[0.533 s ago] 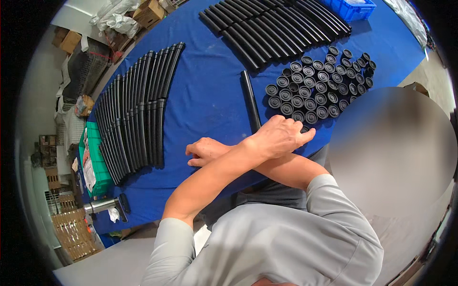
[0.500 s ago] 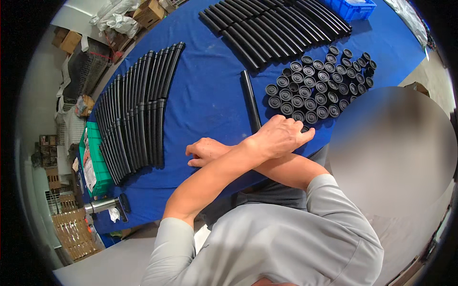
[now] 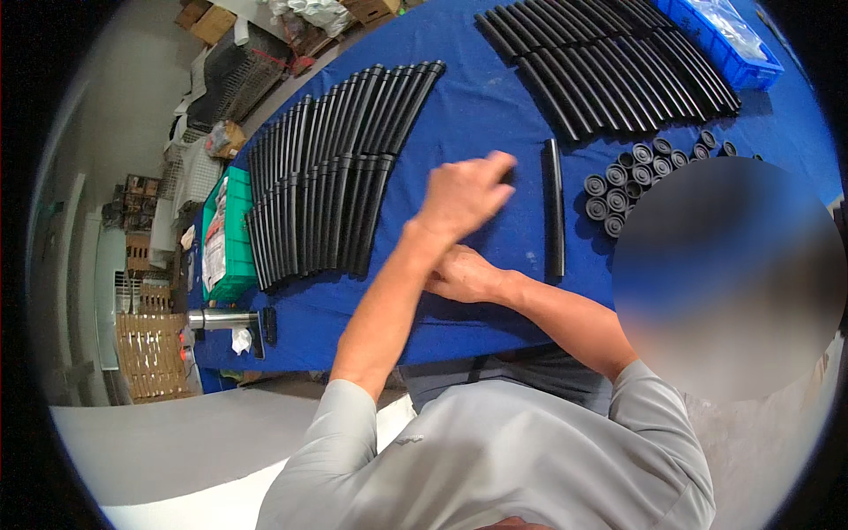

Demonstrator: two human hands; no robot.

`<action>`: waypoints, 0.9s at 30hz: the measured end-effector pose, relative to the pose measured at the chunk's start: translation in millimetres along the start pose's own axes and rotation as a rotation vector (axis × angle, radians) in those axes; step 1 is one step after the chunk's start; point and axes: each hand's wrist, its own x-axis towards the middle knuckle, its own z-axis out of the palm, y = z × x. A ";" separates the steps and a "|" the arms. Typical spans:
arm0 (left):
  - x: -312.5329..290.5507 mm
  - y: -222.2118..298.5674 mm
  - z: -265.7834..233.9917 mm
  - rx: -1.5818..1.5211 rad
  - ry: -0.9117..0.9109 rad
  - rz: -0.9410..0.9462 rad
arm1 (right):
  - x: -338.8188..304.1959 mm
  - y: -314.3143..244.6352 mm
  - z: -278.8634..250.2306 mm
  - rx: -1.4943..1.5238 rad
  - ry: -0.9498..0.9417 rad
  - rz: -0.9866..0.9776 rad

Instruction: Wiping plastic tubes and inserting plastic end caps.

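My left hand (image 3: 468, 193) is above the blue cloth, smeared by motion. Its thumb and fingers point right and stand apart, with nothing visible between them. Just below it, my right hand (image 3: 464, 276) is low over the cloth, its fingers partly hidden behind my left forearm, so whether it holds anything does not show. My forearms overlap at the left wrist. To the right of both hands lies a single black tube (image 3: 554, 212), touched by neither. Beyond it stand several round black caps (image 3: 616, 177) with ringed tops, partly covered by a blurred disc.
Rows of black tubes with collared ends (image 3: 327, 177) lie at the left, beside a green crate (image 3: 231, 238). More black tubes (image 3: 609, 71) fill the far right, next to a blue crate (image 3: 751, 71). A silver cylinder (image 3: 212, 320) is at the table's left edge.
My view has turned left, so the table's things appear farther right. My left hand has swung left, from beside the caps across the single tube. The right hand stays low on the cloth.
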 end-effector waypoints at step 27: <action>27.5 44.8 38.8 -0.280 -0.577 -0.146 | -4.6 3.3 1.9 0.356 -0.211 0.121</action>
